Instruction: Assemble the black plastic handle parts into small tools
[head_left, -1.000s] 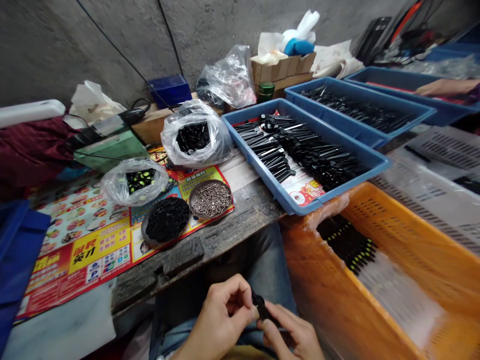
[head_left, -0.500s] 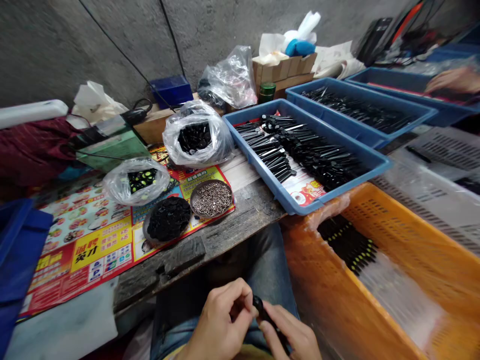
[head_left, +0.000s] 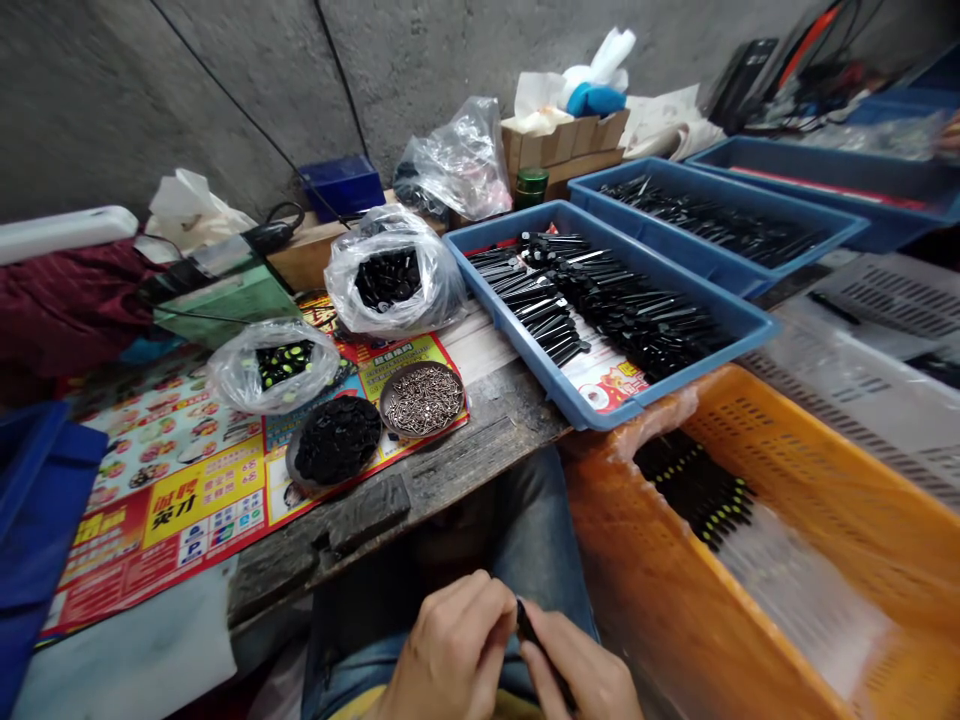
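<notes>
While right hand holds black part, worn wooden bench, concrete wall

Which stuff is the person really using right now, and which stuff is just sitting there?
Probably in use:
left hand and right hand, both pinching a small black part; dish of screws; dish of black caps; blue tray of black pieces; orange crate.

Just lying about:
green jar; cardboard box; maroon cloth; blue box.
</notes>
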